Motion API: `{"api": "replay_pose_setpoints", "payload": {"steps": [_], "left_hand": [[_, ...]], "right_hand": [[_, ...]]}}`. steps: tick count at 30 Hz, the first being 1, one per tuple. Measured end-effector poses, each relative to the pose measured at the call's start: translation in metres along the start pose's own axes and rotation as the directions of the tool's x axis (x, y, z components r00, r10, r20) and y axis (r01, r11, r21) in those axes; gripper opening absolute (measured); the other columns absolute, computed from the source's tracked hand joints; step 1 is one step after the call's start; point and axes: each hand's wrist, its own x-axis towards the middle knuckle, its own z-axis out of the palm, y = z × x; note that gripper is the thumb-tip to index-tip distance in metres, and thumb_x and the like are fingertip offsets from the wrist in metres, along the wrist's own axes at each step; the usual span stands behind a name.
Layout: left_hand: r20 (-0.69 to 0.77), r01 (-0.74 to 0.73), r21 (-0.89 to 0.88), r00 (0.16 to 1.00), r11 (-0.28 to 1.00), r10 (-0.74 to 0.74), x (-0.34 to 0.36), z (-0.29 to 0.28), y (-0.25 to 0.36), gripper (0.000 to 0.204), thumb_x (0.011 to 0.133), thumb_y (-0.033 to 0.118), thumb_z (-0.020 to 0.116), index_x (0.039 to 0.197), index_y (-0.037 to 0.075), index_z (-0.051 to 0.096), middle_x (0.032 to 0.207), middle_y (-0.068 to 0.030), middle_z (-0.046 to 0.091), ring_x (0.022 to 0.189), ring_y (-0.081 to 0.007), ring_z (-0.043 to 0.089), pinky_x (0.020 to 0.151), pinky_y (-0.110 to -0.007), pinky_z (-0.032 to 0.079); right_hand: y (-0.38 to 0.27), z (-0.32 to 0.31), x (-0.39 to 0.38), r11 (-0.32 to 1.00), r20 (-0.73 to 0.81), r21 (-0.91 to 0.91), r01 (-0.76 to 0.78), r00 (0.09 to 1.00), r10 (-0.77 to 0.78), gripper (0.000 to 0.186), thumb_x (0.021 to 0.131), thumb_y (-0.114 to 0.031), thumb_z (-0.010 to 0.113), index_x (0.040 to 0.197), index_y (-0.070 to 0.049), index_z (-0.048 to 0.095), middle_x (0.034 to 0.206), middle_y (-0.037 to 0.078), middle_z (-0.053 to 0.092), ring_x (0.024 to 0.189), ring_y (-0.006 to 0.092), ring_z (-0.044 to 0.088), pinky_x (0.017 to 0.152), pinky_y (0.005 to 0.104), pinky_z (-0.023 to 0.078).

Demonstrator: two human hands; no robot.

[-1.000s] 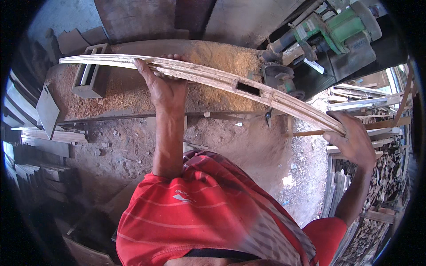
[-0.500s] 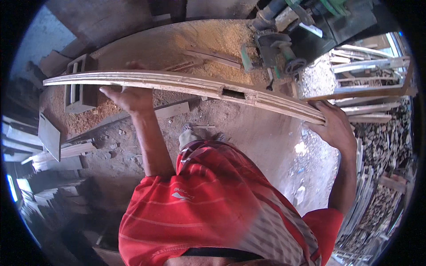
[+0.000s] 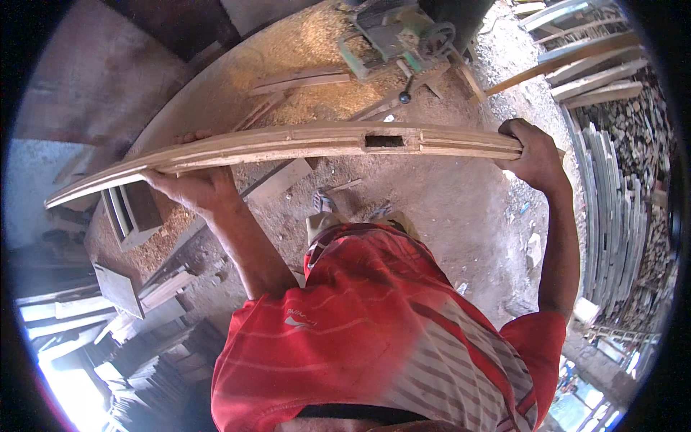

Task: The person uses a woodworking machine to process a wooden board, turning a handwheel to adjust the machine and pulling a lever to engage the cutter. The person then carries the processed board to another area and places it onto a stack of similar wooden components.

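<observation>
A long wooden board (image 3: 302,144) stretches across in front of me, its grooved edge facing up. A dark rectangular mortise (image 3: 384,141) is cut into that edge, right of the middle. My left hand (image 3: 194,189) holds the board on its left part, with the thumb along the near side and fingertips just showing past the far side. At the right end my right hand (image 3: 536,155) is wrapped round the board, its fingers partly hidden behind the wood.
A green machine with a handwheel (image 3: 437,39) stands ahead among wood shavings (image 3: 295,50). Loose planks (image 3: 299,81) lie on the floor there. To the right are stacked strips (image 3: 612,209) and a timber pile (image 3: 651,144). A wooden box frame (image 3: 140,212) sits at left, near a leaning panel (image 3: 119,288).
My view has turned to the right. The board's left end has dropped toward me and its right end has risen in the picture. Both hands keep hold of it.
</observation>
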Motion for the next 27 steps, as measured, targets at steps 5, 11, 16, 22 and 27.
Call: {"api": "replay_pose_setpoints", "payload": {"steps": [5, 11, 16, 22, 27], "left_hand": [[0.153, -0.169, 0.005, 0.974, 0.986, 0.167, -0.048, 0.049, -0.013, 0.055, 0.095, 0.060, 0.047, 0.103, 0.007, 0.054, 0.083, -0.0110, 0.057, 0.075, -0.0243, 0.061, 0.069, -0.041, 0.057], [0.339, 0.012, -0.143, 0.940, 0.990, 0.037, -0.115, 0.106, -0.046, 0.066, 0.092, 0.066, 0.048, 0.095, 0.001, 0.055, 0.081, -0.0131, 0.057, 0.076, -0.0262, 0.061, 0.070, -0.042, 0.056], [0.491, -0.156, -0.042, 0.857, 0.987, 0.157, -0.175, 0.142, -0.081, 0.071, 0.093, 0.071, 0.045, 0.094, 0.000, 0.053, 0.080, -0.0127, 0.053, 0.078, -0.0295, 0.062, 0.073, -0.044, 0.058], [0.494, 0.033, -0.145, 0.869, 0.989, 0.043, -0.231, 0.174, -0.099, 0.073, 0.089, 0.077, 0.045, 0.097, 0.005, 0.056, 0.082, -0.0107, 0.055, 0.078, -0.0259, 0.060, 0.073, -0.041, 0.056], [0.589, 0.051, -0.177, 0.805, 0.983, 0.064, -0.269, 0.207, -0.120, 0.074, 0.089, 0.076, 0.047, 0.096, 0.004, 0.058, 0.085, -0.0093, 0.055, 0.082, -0.0245, 0.059, 0.077, -0.040, 0.055]], "right_hand": [[0.054, -0.001, -0.042, 0.998, -0.181, -0.062, -0.028, 0.983, 0.017, 0.046, 0.065, -0.018, 0.083, 0.104, -0.005, 0.063, 0.106, 0.013, 0.067, 0.099, 0.0331, 0.063, 0.091, 0.0410, 0.049], [0.133, -0.019, -0.107, 0.979, -0.370, -0.102, -0.174, 0.921, 0.125, 0.051, 0.066, -0.019, 0.084, 0.110, -0.004, 0.063, 0.116, 0.013, 0.066, 0.111, 0.0338, 0.060, 0.098, 0.0429, 0.047], [0.205, -0.008, -0.161, 0.976, -0.723, -0.084, -0.199, 0.687, 0.077, 0.057, 0.072, -0.022, 0.086, 0.119, -0.005, 0.060, 0.122, 0.016, 0.062, 0.115, 0.0368, 0.058, 0.098, 0.0469, 0.046], [0.262, -0.024, -0.194, 0.965, -0.773, -0.027, -0.262, 0.617, 0.145, 0.060, 0.069, -0.013, 0.083, 0.124, -0.009, 0.060, 0.135, 0.011, 0.057, 0.126, 0.0319, 0.053, 0.107, 0.0430, 0.043], [0.309, -0.021, -0.198, 0.955, -0.814, 0.011, -0.295, 0.552, 0.180, 0.056, 0.069, -0.018, 0.087, 0.117, -0.007, 0.061, 0.129, 0.017, 0.060, 0.121, 0.0365, 0.056, 0.103, 0.0456, 0.045]]}}
